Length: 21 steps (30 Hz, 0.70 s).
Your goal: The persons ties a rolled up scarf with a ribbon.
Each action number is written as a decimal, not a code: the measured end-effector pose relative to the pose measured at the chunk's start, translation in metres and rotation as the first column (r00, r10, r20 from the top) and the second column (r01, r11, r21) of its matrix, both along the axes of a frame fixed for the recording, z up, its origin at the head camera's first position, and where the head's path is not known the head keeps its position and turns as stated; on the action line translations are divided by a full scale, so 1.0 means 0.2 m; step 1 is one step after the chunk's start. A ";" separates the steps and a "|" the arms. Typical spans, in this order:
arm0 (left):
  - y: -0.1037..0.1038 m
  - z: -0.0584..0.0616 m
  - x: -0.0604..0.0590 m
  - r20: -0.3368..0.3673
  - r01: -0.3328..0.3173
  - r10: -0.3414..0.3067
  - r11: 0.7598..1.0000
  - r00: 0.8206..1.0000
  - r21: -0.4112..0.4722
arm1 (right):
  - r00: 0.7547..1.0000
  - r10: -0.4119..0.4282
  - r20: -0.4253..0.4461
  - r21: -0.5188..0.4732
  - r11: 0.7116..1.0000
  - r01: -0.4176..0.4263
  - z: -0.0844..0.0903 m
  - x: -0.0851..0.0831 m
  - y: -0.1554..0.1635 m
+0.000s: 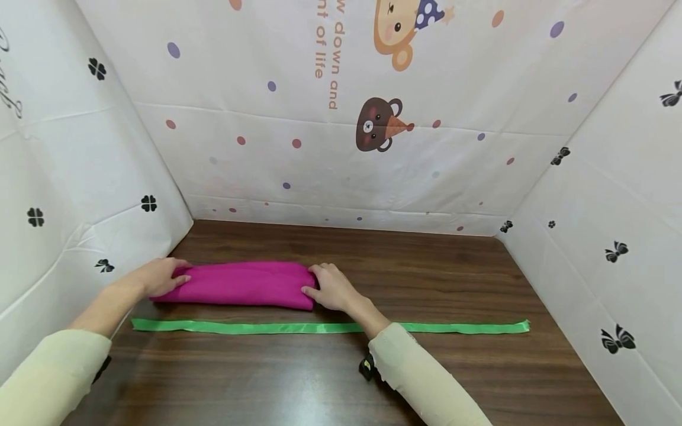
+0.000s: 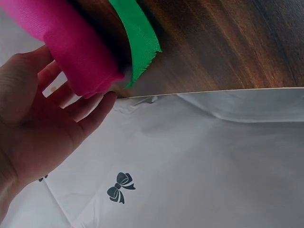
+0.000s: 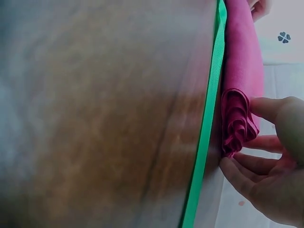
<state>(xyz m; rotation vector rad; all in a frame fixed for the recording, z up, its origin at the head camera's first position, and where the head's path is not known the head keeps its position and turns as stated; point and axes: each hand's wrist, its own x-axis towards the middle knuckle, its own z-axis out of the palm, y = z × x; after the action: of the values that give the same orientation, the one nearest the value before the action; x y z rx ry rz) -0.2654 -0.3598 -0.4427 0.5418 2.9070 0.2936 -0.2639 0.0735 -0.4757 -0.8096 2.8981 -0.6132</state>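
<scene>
A magenta cloth, rolled into a long flat bundle, lies on the brown wooden table toward the left. At its left end my left hand holds it, thumb on one side and fingers round the other. The opposite end is held by my right hand; in the right wrist view, my right thumb and fingers frame the coiled layers of the cloth. A green ribbon stretches flat across the table in front of the bundle, passing beneath my right forearm. Its frayed end shows in the left wrist view.
White printed sheets hang behind the table as a back wall, a left wall and a right wall. My left hand is close to the left sheet. A small black object shows by my right sleeve.
</scene>
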 end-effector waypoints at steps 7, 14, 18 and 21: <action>0.01 0.00 0.01 -0.053 0.001 -0.002 1.000 0.999 -0.011 | 1.000 -0.003 -0.021 0.032 0.999 0.004 0.01 0.01 -0.02; 0.01 0.00 0.02 -0.070 0.007 -0.007 1.000 0.998 -0.011 | 1.000 -0.003 -0.020 0.036 0.999 0.004 0.02 0.01 -0.03; 0.01 -0.01 0.01 -0.076 0.004 -0.005 1.000 0.997 -0.012 | 1.000 -0.011 0.005 0.029 1.000 0.011 0.02 0.01 -0.03; 0.01 -0.01 0.01 -0.080 -0.002 0.000 1.000 0.997 -0.020 | 1.000 -0.016 0.018 0.027 1.000 0.015 0.01 0.01 -0.04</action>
<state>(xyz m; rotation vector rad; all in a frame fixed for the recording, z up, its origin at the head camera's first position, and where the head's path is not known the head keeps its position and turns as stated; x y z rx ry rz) -0.2629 -0.3581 -0.4450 0.5614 2.9842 0.2477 -0.2621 0.0664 -0.4735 -0.7749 2.8928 -0.5780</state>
